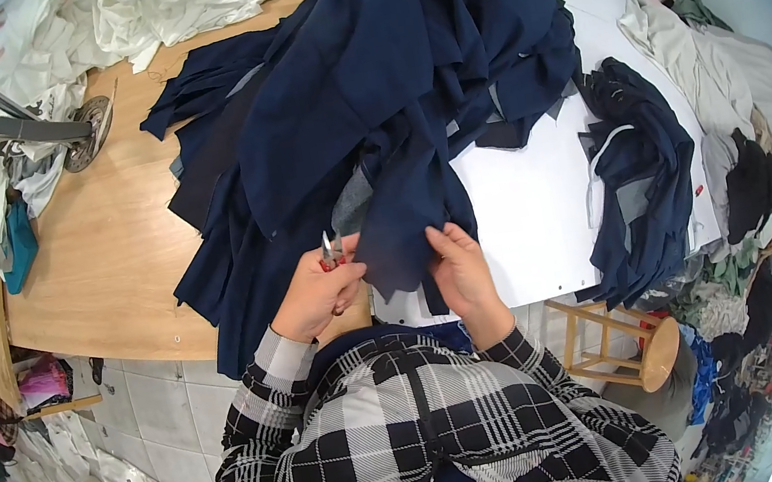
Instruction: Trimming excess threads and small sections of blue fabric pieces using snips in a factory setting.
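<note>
My left hand point(319, 294) is closed around a pair of small thread snips point(331, 253) with red on the handle, their metal blades pointing up and away from me. Its fingertips are beside the lower edge of a navy fabric piece point(392, 230). On the other side of that piece, my right hand point(464, 274) grips its right edge between thumb and fingers. The piece hangs from a large heap of navy cloth point(338, 67) on the table, with a grey patch showing next to the snips. What lies under the heap is hidden.
More navy cloth point(638, 171) with a white strip lies at the table's right. White fabric point(168, 13) is piled at the far left, near a grey arm with a metal disc point(91, 131). A wooden stool point(659, 354) stands right of me, by the wooden table point(89, 278).
</note>
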Tool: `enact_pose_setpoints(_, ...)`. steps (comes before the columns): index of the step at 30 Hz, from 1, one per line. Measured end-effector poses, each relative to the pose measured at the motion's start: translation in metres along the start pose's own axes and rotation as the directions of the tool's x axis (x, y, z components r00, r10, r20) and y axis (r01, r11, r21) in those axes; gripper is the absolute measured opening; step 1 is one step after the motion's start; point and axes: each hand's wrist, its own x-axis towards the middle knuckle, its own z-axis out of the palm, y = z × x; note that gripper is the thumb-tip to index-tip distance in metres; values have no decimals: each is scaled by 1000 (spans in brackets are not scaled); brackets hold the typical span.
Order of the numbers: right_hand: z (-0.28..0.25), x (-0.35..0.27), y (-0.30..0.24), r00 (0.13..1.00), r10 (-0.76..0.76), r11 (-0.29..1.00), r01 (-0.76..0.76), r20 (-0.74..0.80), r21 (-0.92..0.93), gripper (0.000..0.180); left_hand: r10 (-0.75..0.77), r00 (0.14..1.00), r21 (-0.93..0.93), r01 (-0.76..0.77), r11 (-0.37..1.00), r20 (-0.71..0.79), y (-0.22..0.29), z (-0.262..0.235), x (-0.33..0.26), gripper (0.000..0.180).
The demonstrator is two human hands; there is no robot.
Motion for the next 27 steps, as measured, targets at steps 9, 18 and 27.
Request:
enact_pose_setpoints(9,-5,-14,-15,987,-156,984,152,-35,-95,8,68,994,9,-67,998,-89,7,-19,-15,42)
enact_pose_setpoints(18,4,-19,-20,996,-95,995,95,1,22,11,64,981,146,-37,989,-185,-3,-18,-18,24)
enact_pose_setpoints(27,9,-19,-1,975,-218,968,221,41,-120,5,248,959,455,-163,875,-134,-8,6,-20,27)
